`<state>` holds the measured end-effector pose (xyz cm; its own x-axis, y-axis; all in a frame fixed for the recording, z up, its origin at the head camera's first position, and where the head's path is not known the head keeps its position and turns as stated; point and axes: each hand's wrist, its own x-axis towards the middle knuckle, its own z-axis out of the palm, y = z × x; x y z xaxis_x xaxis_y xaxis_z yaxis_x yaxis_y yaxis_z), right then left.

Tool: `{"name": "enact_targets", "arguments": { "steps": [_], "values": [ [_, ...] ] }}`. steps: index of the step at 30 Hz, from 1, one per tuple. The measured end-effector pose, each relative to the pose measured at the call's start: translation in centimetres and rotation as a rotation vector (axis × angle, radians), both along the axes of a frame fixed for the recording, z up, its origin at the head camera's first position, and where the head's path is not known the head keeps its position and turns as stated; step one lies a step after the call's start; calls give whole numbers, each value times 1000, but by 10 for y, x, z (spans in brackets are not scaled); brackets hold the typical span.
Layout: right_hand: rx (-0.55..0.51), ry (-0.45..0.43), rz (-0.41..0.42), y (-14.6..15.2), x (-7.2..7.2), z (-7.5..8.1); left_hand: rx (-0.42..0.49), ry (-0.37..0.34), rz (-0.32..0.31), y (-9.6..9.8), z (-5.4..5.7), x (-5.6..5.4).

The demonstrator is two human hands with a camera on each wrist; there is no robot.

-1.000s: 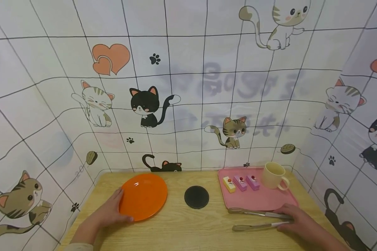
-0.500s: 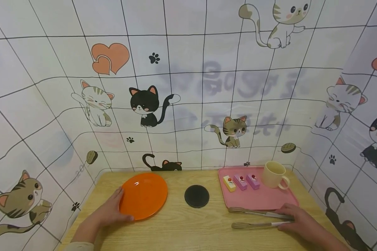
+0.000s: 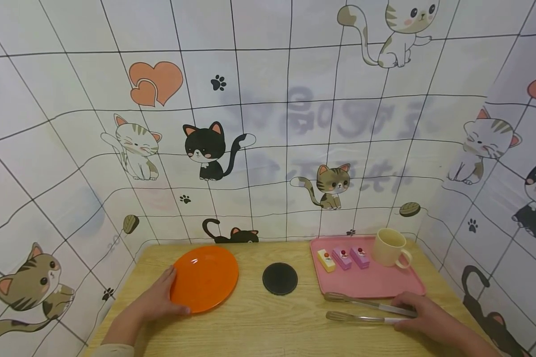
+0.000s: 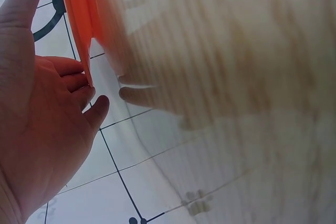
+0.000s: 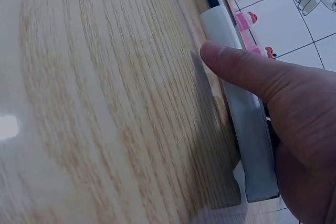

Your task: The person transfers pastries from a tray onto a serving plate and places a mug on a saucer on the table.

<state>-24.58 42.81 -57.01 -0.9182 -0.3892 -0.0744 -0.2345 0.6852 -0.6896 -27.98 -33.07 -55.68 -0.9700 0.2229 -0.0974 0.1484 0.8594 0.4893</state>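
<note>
At the left of the table, an orange plate [image 3: 205,279] lies flat. My left hand [image 3: 155,296] holds its near left rim, thumb along the front edge and fingers at the side. In the left wrist view, bent fingers [image 4: 79,82] touch the plate's edge. My right hand [image 3: 422,312] grips tongs [image 3: 362,302] by the white handle end. Their two arms point left, spread apart with nothing between them, just in front of the pink tray [image 3: 370,287]. The right wrist view has the thumb [image 5: 236,66] pressing on the pale tong handle [image 5: 247,129].
On the tray stand a yellow toy cake slice [image 3: 326,263], two purple toy cake slices [image 3: 342,260] and a cream mug [image 3: 389,249]. A round black coaster [image 3: 280,278] lies between plate and tray. Walls covered with cat-print sheeting [image 3: 268,148] enclose the table at the back and sides.
The tongs' lower arm has moved up a little, and the gap between the arms has narrowed. The left hand and the plate have stayed in place.
</note>
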Motion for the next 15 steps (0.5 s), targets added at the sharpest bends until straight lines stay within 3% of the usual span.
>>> {"name": "enact_targets", "arguments": {
  "steps": [7,12,15],
  "values": [
    [-44,-25,-13,-5,2,4,-3,14,-10,-1,0,0],
    [-85,-6,-20,-11,5,6,-7,13,-9,-1,-2,-1],
    [-59,50,-49,-16,7,7,-12,11,-10,-2,-3,-2]
  ]
}}
